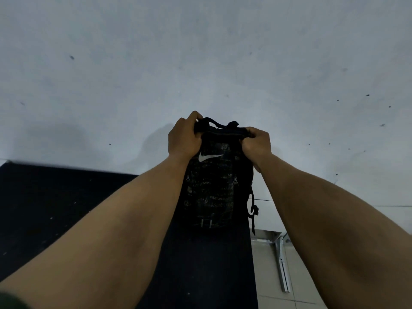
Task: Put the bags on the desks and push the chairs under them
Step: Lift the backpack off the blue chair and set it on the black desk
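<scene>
A pale, scuffed wall [200, 52] fills the background close behind a dark surface [55, 208] whose right edge drops to tiled floor [267, 275], while a black backpack [211, 186] is held upright over it, left hand [184, 139] and right hand [256, 143] with fingers clenched on its top, apparently not yet released; no chair visible.

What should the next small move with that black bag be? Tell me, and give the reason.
Probably let go of the bag and draw both arms back. The left hand and right hand are both gripping its top edge, and its base seems to sit upright on the dark desk against the wall. If it slumps, settle it first.
</scene>
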### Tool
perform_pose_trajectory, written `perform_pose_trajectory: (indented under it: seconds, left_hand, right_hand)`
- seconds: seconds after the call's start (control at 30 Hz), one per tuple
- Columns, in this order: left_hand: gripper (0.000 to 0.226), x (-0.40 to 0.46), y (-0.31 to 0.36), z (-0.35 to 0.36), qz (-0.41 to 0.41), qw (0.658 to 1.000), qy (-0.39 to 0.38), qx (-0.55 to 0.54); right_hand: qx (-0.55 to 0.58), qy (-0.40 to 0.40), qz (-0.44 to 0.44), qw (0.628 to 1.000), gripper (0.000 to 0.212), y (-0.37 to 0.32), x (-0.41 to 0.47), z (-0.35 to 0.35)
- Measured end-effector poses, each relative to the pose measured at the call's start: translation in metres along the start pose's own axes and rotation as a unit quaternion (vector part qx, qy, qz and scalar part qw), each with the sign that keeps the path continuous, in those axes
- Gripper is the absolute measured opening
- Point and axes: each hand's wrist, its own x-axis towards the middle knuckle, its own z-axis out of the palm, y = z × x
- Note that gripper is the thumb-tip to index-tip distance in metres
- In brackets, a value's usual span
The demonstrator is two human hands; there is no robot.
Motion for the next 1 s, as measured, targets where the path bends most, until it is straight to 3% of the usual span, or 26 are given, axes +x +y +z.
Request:
perform_pose_trajectory:
  seconds: [0.23, 0.43, 0.67, 0.8, 1.0]
  left_hand:
    - [0.024, 0.039, -0.005, 0.025, -0.032, 0.999, 0.014, 0.009]
    - [0.028, 0.061, -0.016, 0.045, -0.076, 0.993, 0.065, 0.061]
    - [0.038, 0.073, -0.019, 0.068, -0.112, 0.992, 0.039, 0.046]
    - [0.022, 0.074, -0.03, 0.069, -0.092, 0.994, -0.006, 0.057]
    - [0.021, 0.055, -0.036, 0.053, -0.015, 0.993, -0.019, 0.116]
  right_hand:
    - [-0.08, 0.062, -0.016, 0.995, 0.035, -0.009, 0.034, 0.017]
    - [-0.17, 0.089, 0.038, 0.981, 0.035, -0.008, 0.066, 0.026]
    - [-0.145, 0.092, 0.028, 0.985, 0.036, 0.006, 0.092, 0.035]
    - [-0.128, 0.106, 0.021, 0.986, 0.04, 0.011, 0.098, 0.038]
    - [-0.157, 0.066, 0.001, 0.985, 0.024, 0.015, 0.092, 0.033]
